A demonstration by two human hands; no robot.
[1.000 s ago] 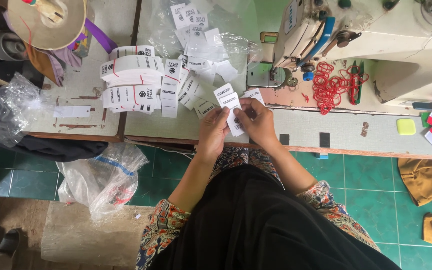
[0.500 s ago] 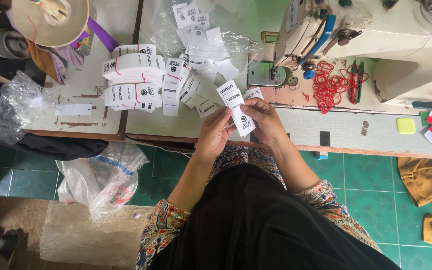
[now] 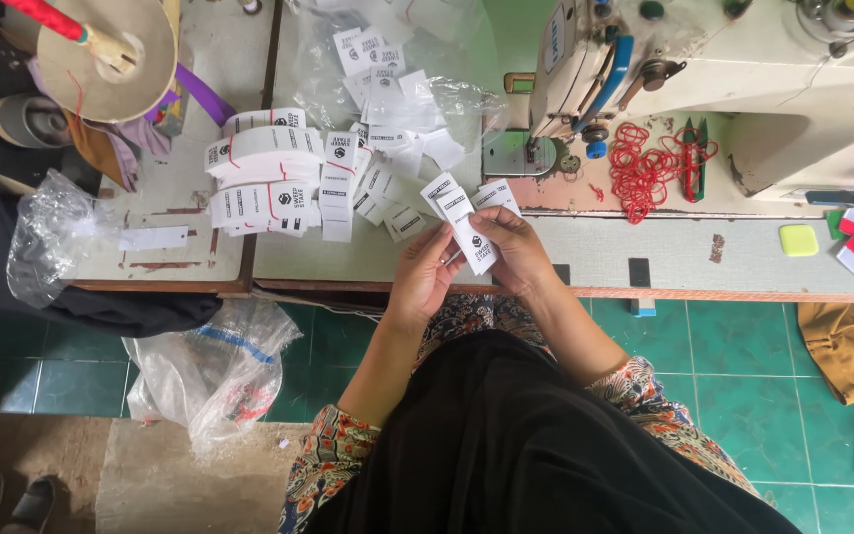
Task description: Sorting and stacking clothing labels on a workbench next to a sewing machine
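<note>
Both my hands are raised over the front edge of the work table (image 3: 585, 259). My right hand (image 3: 518, 252) grips a small fan of white printed labels (image 3: 467, 222). My left hand (image 3: 425, 277) pinches the lower end of the same labels from the left. Just beyond them, loose white labels (image 3: 378, 193) lie scattered on the table. Bundles of labels tied with red bands (image 3: 259, 178) are stacked to the left of those.
A cream sewing machine (image 3: 743, 79) stands at the back right, with red rubber bands (image 3: 649, 168) and green snips at its base. A clear plastic bag (image 3: 387, 59) holds more labels. A thread cone (image 3: 111, 54) sits far left. Plastic bags (image 3: 214, 371) hang below the table.
My hands lifted the labels slightly and spread them into a fan, with my left hand sliding down to their lower end. The camera shifted a little.
</note>
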